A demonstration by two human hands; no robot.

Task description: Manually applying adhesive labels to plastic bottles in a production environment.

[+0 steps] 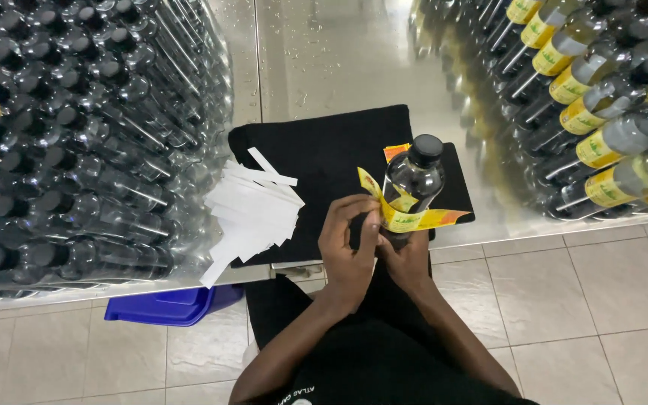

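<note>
Dark-capped bottle (412, 184) of clear liquid, yellow label (406, 216) half-wrapped, gripped together by left hand (348, 251) and right hand (406, 259).

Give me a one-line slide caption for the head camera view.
Both hands wrap a yellow label around a dark-capped bottle, between stacked bottles.

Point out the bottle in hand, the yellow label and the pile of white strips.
bottle (412, 176), head view, on its clear shoulder.
yellow label (421, 220), head view, on the band's front.
white strips (253, 214), head view, middle of the pile.
</note>
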